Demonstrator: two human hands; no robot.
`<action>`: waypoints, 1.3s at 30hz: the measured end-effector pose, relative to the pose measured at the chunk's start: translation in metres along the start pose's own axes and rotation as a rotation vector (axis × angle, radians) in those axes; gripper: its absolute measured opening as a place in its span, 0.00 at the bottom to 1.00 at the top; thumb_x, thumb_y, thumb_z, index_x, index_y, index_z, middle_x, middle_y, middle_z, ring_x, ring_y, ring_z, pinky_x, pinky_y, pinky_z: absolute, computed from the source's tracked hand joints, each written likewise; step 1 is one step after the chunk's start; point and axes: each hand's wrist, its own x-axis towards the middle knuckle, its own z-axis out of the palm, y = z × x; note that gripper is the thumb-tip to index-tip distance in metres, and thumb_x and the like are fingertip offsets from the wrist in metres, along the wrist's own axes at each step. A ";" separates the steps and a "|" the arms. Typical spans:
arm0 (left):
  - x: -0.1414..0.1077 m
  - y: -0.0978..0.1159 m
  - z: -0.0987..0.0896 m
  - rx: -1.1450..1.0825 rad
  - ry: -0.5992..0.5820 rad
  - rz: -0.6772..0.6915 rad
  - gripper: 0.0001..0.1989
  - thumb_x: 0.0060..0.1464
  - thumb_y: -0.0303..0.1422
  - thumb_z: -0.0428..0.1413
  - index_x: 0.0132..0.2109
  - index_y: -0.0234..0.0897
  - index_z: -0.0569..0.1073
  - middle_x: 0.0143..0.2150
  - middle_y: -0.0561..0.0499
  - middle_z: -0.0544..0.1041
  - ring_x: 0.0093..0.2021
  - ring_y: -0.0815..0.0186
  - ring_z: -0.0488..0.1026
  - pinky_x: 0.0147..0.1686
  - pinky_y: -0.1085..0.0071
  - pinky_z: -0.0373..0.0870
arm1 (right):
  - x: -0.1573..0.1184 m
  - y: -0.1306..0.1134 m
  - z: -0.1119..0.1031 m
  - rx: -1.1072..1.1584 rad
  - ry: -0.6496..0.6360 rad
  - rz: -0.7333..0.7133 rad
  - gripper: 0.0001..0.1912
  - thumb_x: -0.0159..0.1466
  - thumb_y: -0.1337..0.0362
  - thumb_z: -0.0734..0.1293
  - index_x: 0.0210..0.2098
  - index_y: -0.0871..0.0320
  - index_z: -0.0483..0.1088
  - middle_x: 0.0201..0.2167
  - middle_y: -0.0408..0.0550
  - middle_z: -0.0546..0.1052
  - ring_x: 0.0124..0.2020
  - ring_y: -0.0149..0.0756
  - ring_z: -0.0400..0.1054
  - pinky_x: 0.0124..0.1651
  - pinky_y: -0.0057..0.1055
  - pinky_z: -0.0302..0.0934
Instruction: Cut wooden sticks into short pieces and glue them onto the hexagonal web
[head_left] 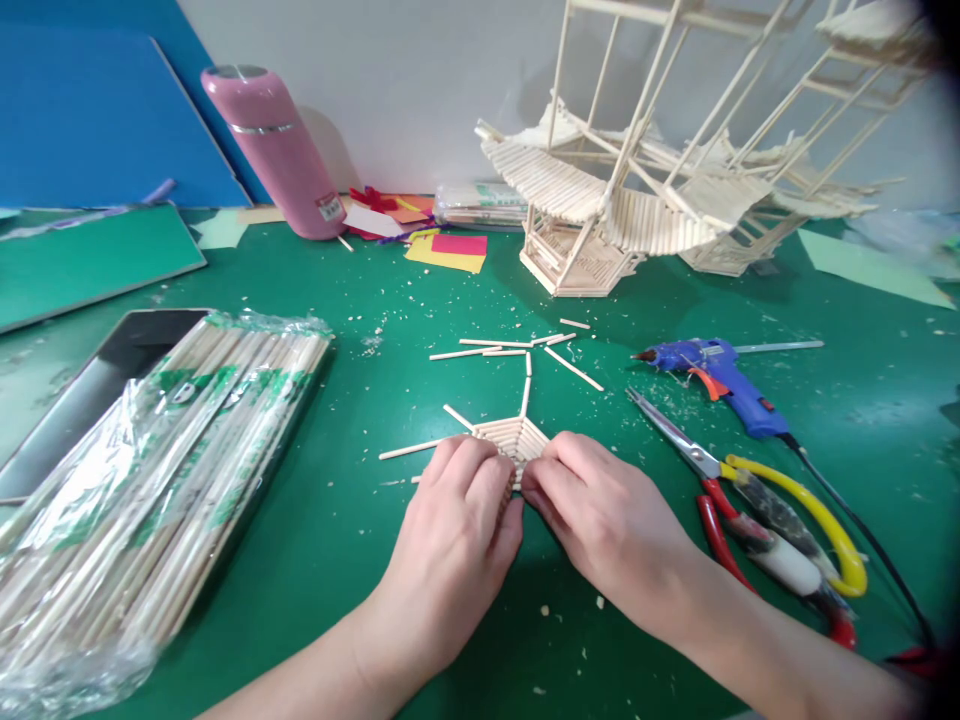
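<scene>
A small web-like panel of thin wooden sticks [501,432] lies on the green table in front of me, its near part hidden under my fingers. My left hand [461,530] is closed over its left side, fingers curled, with a bit of ridged stick work showing by the thumb. From the right, my right hand [600,510] pinches at the panel's near right edge, fingertips close to those of the left. Loose short sticks [480,350] lie beyond the panel, and a longer stick [411,449] pokes out to the left.
At right lie a blue glue gun [712,370], scissors [690,445] and red-handled pliers [727,540]. A plastic-wrapped stick bundle [187,480] rests over a dark phone-like slab [97,390] at left. Behind stand a pink bottle [277,150] and a stick-built pavilion model [592,210].
</scene>
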 end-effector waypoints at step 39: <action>0.003 0.001 0.002 0.051 -0.020 -0.014 0.03 0.53 0.26 0.49 0.33 0.34 0.66 0.33 0.47 0.66 0.34 0.62 0.61 0.34 0.62 0.65 | -0.004 0.013 -0.011 0.521 0.034 0.318 0.06 0.59 0.69 0.62 0.37 0.55 0.61 0.32 0.41 0.67 0.33 0.28 0.62 0.34 0.25 0.59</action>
